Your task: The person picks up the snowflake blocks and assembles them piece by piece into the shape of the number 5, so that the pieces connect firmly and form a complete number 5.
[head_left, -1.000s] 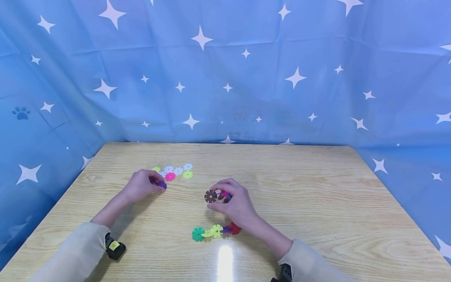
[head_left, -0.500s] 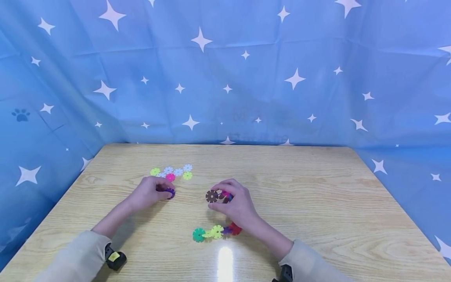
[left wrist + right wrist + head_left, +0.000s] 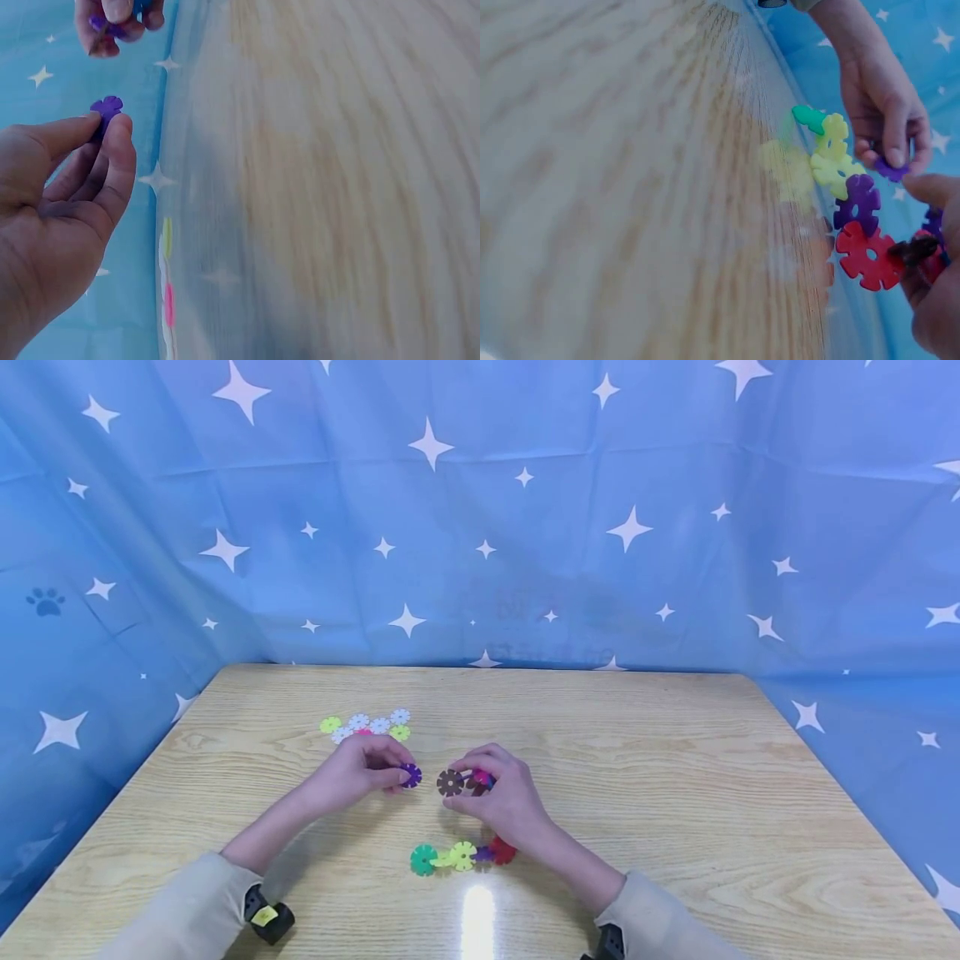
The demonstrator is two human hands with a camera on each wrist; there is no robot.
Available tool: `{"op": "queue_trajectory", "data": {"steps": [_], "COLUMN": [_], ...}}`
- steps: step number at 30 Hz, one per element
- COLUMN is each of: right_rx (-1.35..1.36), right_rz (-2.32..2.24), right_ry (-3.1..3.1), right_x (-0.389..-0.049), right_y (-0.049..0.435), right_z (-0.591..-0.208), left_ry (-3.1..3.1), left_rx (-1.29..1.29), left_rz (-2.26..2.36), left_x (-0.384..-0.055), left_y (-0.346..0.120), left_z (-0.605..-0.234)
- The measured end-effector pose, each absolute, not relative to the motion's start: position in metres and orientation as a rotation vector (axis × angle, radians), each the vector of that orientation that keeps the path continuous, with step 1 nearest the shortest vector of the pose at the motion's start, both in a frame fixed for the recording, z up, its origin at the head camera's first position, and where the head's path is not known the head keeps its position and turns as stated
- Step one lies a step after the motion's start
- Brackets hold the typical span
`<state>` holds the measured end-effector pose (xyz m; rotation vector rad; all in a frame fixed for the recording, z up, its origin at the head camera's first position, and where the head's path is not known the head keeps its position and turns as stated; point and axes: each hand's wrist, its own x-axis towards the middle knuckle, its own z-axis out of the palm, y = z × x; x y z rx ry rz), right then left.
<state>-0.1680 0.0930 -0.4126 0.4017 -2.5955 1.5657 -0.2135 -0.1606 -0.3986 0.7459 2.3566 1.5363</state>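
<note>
My left hand [image 3: 351,779] pinches a purple snowflake disc [image 3: 412,776] between thumb and fingers, its notched rim sticking out toward the right. Facing it, a short gap away, my right hand [image 3: 504,792] holds a brown snowflake disc [image 3: 450,783] by its edges. Behind that disc, partly covered by the fingers, are linked pink [image 3: 482,778], blue and purple pieces. In front of the right hand, a linked row runs from a green disc [image 3: 423,860] through yellow [image 3: 462,856] and purple to a red disc [image 3: 502,850]. Whether this row joins the held pieces cannot be told.
Loose white [image 3: 379,725], yellow-green [image 3: 330,725] and pink snowflake discs lie flat beyond the left hand, the pink one mostly covered by it. A blue star-patterned curtain [image 3: 480,577] hangs behind the wooden table [image 3: 637,760].
My left hand has carried the purple disc rightward from beside the loose discs to near the brown one. My right hand has stayed almost still.
</note>
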Motion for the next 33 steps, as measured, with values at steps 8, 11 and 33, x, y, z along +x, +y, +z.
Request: {"op": "queue_trajectory", "data": {"steps": [8, 11, 33], "right_rx": [0.43, 0.43, 0.483], "right_rz": [1.571, 1.581, 1.584], "right_ry": [-2.605, -2.607, -2.593], "right_x": [-0.169, -0.169, -0.17], "right_y": [0.093, 0.093, 0.095], "right_z": [-0.414, -0.414, -0.417], "left_ry": [2.245, 2.24, 2.28], "left_rx": [0.79, 0.795, 0.818], "left_rz": [1.617, 1.623, 1.576], "left_x": [-0.211, -0.21, -0.206], "left_y": [-0.15, -0.149, -0.144], "left_z": [-0.393, -0.393, -0.392]}}
